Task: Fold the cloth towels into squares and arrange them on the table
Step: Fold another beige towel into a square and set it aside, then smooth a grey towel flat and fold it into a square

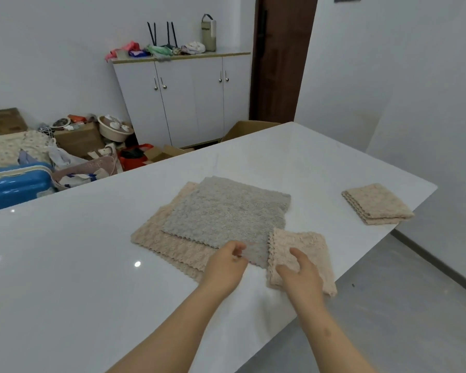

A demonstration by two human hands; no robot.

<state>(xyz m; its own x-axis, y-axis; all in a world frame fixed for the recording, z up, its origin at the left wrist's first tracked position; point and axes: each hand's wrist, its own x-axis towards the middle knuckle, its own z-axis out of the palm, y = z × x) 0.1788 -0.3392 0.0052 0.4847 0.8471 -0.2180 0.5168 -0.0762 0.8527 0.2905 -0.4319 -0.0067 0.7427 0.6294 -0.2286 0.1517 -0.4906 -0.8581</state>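
The right hand (300, 278) has its fingers (297, 255) curled round a small folded beige towel (304, 242) at the near right edge of the white surface (65, 265). The left hand (223, 270) pinches the near corner of the grey towel (223, 211), which lies flat on a spread beige towel (159, 238). A stacked beige towel (377, 204) sits by the far right edge. Beyond stand a white cabinet (189, 103) and a blue suitcase (14, 184).

On the white table (65, 265) lay a flat beige towel (156, 238) under a grey towel (221, 211), a folded beige towel (304, 246) just beside them, and a second folded towel (377, 204) well apart.
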